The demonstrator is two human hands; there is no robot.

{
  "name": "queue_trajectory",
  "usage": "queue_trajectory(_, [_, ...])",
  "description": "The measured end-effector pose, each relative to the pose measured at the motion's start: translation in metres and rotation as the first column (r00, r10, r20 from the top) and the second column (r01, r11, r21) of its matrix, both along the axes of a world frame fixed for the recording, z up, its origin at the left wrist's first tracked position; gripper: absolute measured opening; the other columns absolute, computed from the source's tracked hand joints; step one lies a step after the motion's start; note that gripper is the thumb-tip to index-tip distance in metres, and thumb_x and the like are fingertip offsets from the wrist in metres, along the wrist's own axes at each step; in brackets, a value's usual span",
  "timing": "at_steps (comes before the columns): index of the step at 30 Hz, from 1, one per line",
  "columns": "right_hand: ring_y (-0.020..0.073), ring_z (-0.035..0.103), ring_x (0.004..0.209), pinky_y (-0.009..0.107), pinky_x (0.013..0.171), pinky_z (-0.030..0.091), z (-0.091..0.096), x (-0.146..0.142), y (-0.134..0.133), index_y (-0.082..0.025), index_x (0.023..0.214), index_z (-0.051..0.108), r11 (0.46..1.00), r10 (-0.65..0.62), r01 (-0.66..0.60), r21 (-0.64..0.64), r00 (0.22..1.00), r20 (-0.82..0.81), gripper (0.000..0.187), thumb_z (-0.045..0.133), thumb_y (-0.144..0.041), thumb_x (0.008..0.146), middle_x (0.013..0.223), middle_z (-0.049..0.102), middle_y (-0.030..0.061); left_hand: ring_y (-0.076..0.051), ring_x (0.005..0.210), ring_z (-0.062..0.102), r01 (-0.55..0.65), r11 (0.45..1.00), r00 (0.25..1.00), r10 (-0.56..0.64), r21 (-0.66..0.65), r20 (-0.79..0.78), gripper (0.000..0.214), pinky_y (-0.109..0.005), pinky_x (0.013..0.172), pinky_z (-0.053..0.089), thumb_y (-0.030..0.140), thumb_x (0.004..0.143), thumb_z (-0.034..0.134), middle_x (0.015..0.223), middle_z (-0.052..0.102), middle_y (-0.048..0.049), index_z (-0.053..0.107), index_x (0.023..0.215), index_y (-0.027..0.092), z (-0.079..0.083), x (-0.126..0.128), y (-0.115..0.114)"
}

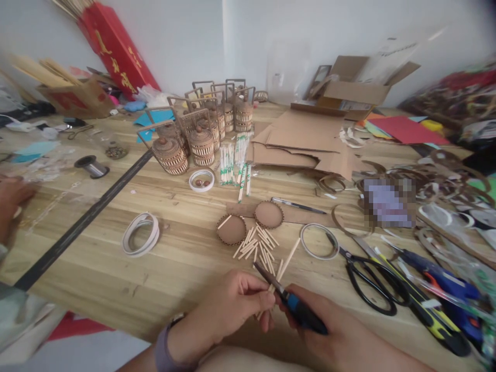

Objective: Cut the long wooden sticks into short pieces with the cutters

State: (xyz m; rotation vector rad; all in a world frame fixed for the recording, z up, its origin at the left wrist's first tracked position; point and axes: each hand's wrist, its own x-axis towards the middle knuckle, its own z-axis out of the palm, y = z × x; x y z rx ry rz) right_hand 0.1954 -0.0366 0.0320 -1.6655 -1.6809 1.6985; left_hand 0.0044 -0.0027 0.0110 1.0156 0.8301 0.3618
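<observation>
My left hand is closed on a thin wooden stick near the table's front edge. My right hand grips a blue-handled cutter whose dark jaws sit on that stick. Just beyond lie several short cut sticks in a loose pile, next to two round brown cardboard discs with toothed rims. A roll of white tape lies to the left.
Several small woven cardboard baskets stand at mid table, with packed chopsticks beside them. Black scissors, a glue gun and cardboard strips crowd the right. Flat cardboard sheets lie behind. Another person's hand rests at far left.
</observation>
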Motion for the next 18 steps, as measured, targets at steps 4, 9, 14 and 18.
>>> queue_trajectory(4, [0.0204,0.055,0.078,0.031,0.074,0.043,-0.003,0.0,0.0,-0.021,0.08,0.058,1.0,-0.029,0.029,-0.009,0.999,-0.025,0.019,0.049,-0.019,0.064,0.079,0.061,0.001,-0.014,0.059,0.051,-0.011,0.999,0.999,0.012,0.034,-0.033,0.048,-0.027,0.065,0.037,0.062,0.076,0.061,0.059,0.056,0.0001,0.063,0.076,0.014,-0.005,0.001,0.0])
queue_trajectory(9, [0.0219,0.054,0.089,0.033,0.079,0.042,0.004,0.005,0.007,-0.019,0.093,0.06,0.993,0.027,-0.046,-0.106,0.985,-0.173,0.035,0.049,-0.02,0.06,0.089,0.059,0.0034,-0.013,0.061,0.053,-0.007,0.999,1.0,0.007,0.042,0.011,0.045,-0.027,0.066,0.04,0.06,0.079,0.059,0.074,0.064,-0.0037,0.059,0.079,0.015,-0.003,-0.001,0.003])
queue_trajectory(14, [0.0243,0.053,0.093,0.036,0.082,0.041,0.01,0.005,0.01,-0.018,0.094,0.059,0.984,0.045,-0.077,-0.158,0.979,-0.197,0.038,0.048,-0.024,0.058,0.092,0.057,0.0041,-0.014,0.062,0.053,0.017,0.998,1.0,-0.017,0.061,0.007,0.05,-0.028,0.067,0.04,0.063,0.081,0.055,0.069,0.062,-0.0038,0.063,0.077,0.013,-0.001,-0.002,0.002])
queue_trajectory(18, [0.0241,0.054,0.092,0.037,0.082,0.041,0.008,0.008,0.007,-0.019,0.093,0.058,0.988,0.048,-0.072,-0.137,0.984,-0.173,0.037,0.048,-0.022,0.058,0.092,0.059,0.0039,-0.014,0.061,0.052,0.016,0.998,1.0,-0.017,0.057,0.02,0.052,-0.027,0.066,0.041,0.064,0.08,0.056,0.07,0.063,-0.0047,0.063,0.072,0.014,0.0,-0.001,0.002])
